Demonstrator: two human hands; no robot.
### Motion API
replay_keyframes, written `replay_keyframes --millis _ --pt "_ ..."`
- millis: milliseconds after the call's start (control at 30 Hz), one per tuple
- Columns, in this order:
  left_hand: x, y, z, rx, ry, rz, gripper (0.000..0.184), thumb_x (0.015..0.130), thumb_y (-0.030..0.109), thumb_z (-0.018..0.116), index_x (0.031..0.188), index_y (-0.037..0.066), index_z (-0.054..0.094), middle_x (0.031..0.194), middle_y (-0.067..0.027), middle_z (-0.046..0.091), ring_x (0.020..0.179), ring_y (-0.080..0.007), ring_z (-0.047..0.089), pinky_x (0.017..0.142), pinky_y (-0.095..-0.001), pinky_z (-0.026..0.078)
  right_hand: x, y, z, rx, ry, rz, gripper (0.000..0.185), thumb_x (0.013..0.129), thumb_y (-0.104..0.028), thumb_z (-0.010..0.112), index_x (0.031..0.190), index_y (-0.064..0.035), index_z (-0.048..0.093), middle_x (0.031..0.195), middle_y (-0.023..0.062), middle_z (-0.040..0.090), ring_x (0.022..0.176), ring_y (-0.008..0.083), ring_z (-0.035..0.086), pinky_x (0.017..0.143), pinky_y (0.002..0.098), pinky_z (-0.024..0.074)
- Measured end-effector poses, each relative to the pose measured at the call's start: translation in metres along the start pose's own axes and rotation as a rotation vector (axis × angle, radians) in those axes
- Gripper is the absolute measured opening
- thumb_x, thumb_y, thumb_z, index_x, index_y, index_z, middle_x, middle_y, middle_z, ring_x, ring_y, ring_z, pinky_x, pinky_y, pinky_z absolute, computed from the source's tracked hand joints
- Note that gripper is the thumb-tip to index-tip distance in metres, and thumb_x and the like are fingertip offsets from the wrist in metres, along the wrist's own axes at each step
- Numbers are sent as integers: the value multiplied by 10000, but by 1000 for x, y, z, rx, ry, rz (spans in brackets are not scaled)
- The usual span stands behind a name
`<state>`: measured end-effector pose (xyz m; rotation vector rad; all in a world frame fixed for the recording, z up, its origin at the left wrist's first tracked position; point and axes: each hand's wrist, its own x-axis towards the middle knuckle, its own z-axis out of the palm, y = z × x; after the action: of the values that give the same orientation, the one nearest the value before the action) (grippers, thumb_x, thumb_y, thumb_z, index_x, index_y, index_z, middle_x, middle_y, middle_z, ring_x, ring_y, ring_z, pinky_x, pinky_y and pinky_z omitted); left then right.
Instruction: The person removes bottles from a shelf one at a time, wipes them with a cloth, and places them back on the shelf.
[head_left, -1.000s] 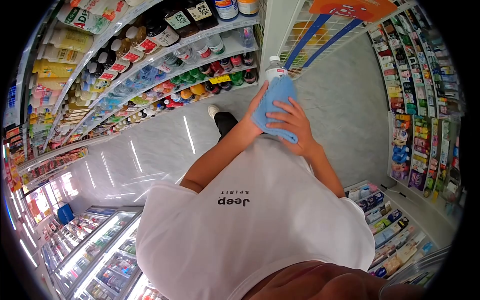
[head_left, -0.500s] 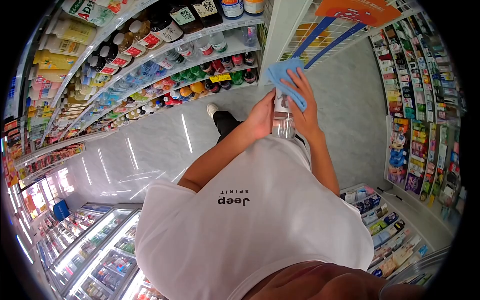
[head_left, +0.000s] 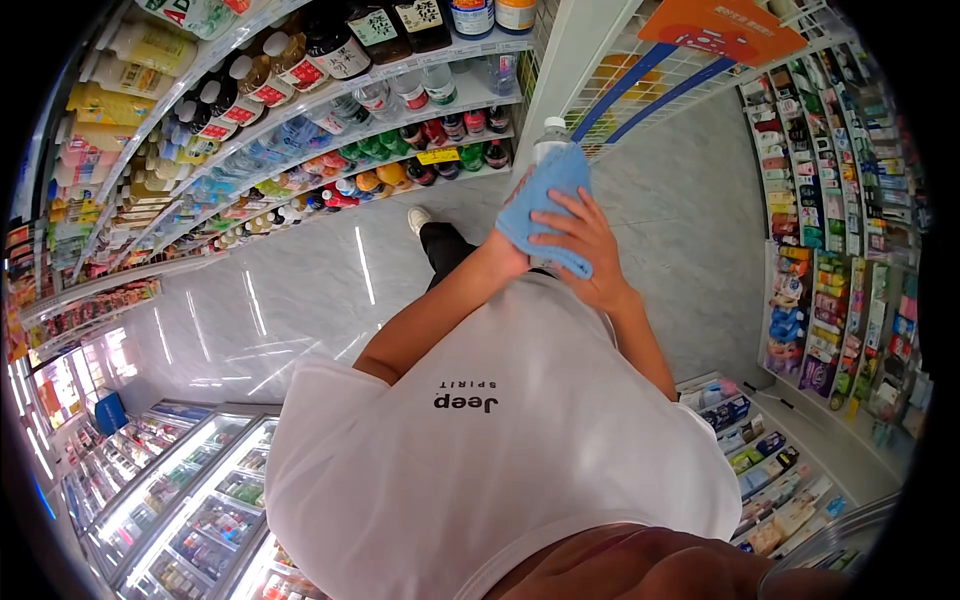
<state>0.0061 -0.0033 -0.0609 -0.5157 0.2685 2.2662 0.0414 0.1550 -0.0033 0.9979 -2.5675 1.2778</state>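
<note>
A clear bottle (head_left: pixel 551 138) with a white cap points away from my chest, its middle covered by a blue cloth (head_left: pixel 545 192). My left hand (head_left: pixel 508 252) is closed round the bottle from the left side, with most of its fingers hidden beneath the cloth. From the right, my right hand (head_left: pixel 583 240) presses the cloth against the bottle, its fingers curved over the top of the fabric. A small part of the bottle's lower end shows below the cloth, near my white shirt (head_left: pixel 500 440).
Shelves of bottles (head_left: pixel 410 90) stand at the upper left. A white wire rack (head_left: pixel 610 85) with an orange sign (head_left: pixel 720 30) is just beyond the bottle. Packaged goods (head_left: pixel 830 310) line the right side; glass-door coolers (head_left: pixel 185 490) stand at lower left.
The cloth first moved up to the bottle's cap end, baring its lower part, then came back down over the middle. The cap shows again. Both hands still hold on.
</note>
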Motion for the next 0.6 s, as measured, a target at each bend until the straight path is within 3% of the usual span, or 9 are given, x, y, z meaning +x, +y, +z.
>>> replay_keyframes --millis 33,233,333,433,600 --pt "6 6 -4 -58 -124 -87 605 968 583 476 1332 103 533 1225 -110 621 1066 -247 637 926 -411 538 -4 -2 2 9 3 -24 291 772 -151 623 1046 -153 724 1267 47 642 1329 321 476 1155 545 246" --pt "21 10 -20 31 -239 -25 613 967 605 461 1342 124 530 1206 -99 631 1107 -247 614 965 -431 509 -15 -8 1 54 8 -75 280 781 -161 620 1038 -134 726 1247 64 654 1310 329 496 1149 548 252" --pt "5 6 -5 3 -120 -92 617 971 610 443 1347 128 518 1214 -86 619 1104 -237 614 926 -409 538 -14 0 3 72 71 -16 291 819 -164 596 1074 -95 718 1283 95 634 1333 349 470 1148 546 250" --pt "-10 3 11 66 -70 -31 551 1008 556 402 1345 135 512 1251 -93 598 1117 -234 611 893 -410 552 -7 12 5 98 172 92 310 867 -152 562 1123 -50 703 1334 124 600 1367 363 427 1148 534 251" --pt "-5 -5 12 379 63 21 575 1010 564 381 1365 122 475 1260 -92 595 1133 -230 616 836 -459 577 10 24 1 104 302 175 327 904 -103 528 1177 -7 679 1395 139 552 1413 353 365 1149 480 264"
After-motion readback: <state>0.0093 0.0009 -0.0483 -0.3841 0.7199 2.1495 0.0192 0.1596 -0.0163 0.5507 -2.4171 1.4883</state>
